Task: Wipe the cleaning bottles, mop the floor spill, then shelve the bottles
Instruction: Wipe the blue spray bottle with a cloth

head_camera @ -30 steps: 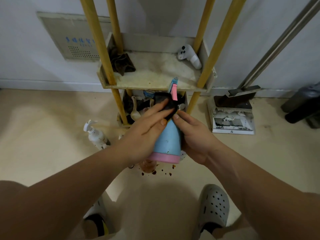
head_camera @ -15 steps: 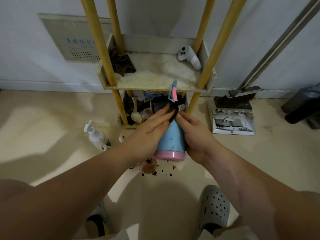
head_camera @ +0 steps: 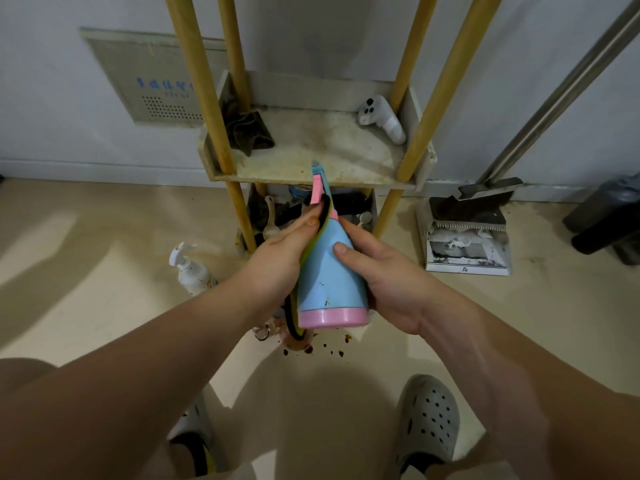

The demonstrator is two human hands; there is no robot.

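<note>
I saw the right hand (head_camera: 388, 282) grip the blue bottle (head_camera: 329, 271) while the left hand (head_camera: 277, 265) pressed a cloth (head_camera: 325, 213) against it.

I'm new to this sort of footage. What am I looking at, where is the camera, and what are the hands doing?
The camera sits on a person's head, looking down at their own arms. The right hand grips a blue bottle; the left hand presses a cloth against its side. On the floor below are a brown spill and a white pump bottle. Behind stands a shelf holding a rag and a white controller.
</note>
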